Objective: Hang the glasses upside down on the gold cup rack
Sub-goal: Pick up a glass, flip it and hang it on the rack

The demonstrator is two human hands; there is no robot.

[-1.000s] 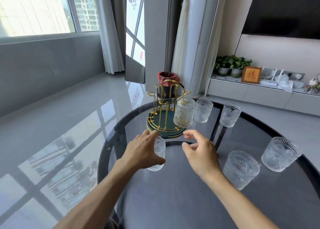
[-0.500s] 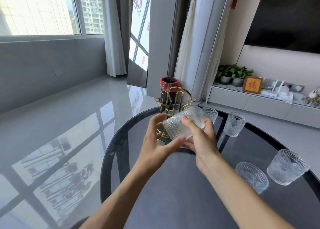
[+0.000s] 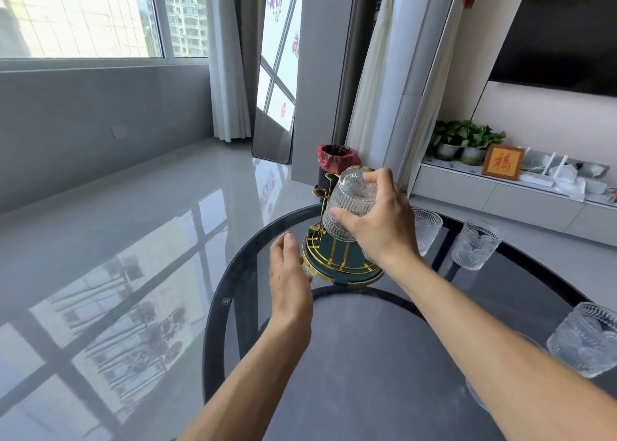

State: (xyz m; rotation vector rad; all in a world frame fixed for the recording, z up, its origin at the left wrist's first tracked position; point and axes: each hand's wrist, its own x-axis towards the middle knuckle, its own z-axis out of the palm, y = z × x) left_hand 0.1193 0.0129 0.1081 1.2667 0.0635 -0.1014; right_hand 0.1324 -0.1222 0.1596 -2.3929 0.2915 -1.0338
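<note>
Right hand [image 3: 377, 220] clamps your inverted glass [image 3: 350, 207] over the gold rack [image 3: 337, 257] at twelve o'clock; left hand [image 3: 288, 273] hovers open, apart. Miss the prong and glass could strike metal.

From my feed, the right hand [image 3: 380, 220] and its glass [image 3: 350, 203] hid most of the gold rack [image 3: 337, 260]. The frame's right edge cut off one near glass [image 3: 587, 340]; whether the left hand [image 3: 288, 273] touched the rack was unclear.

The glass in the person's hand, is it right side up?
No, the right hand holds the glass bottom-up over the gold rack.
</note>
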